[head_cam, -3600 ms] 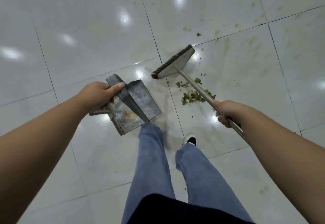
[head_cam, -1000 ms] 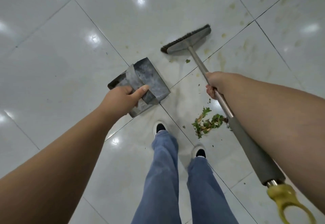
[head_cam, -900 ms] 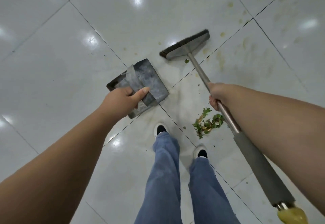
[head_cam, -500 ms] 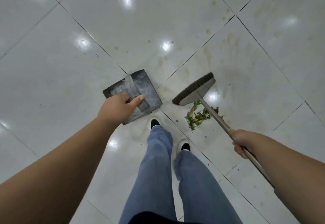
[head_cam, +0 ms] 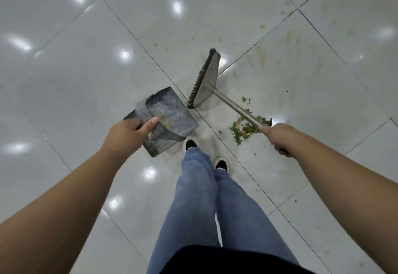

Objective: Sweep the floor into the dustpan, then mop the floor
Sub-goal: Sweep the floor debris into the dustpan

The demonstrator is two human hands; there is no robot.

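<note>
My left hand (head_cam: 127, 132) grips the strap handle of a grey metal dustpan (head_cam: 170, 114), held above the floor with a little yellowish dirt inside. My right hand (head_cam: 280, 137) is closed around the metal shaft of a broom (head_cam: 230, 103). The broom head (head_cam: 205, 80) stands just right of the dustpan's open end, bristles facing left. A small pile of green leaf scraps (head_cam: 243, 129) lies on the white tile under the shaft, beside my right hand.
Glossy white floor tiles (head_cam: 86, 58) with dark grout lines spread all around. Yellowish stains (head_cam: 261, 58) mark the tiles at upper right. My legs in blue jeans (head_cam: 204, 198) and two shoes (head_cam: 220, 164) stand just below the dustpan.
The broom head has swung from behind the scrap pile to its left, turning almost upright beside the dustpan. My right hand moved up toward the pile. The dustpan stayed held in my left hand.
</note>
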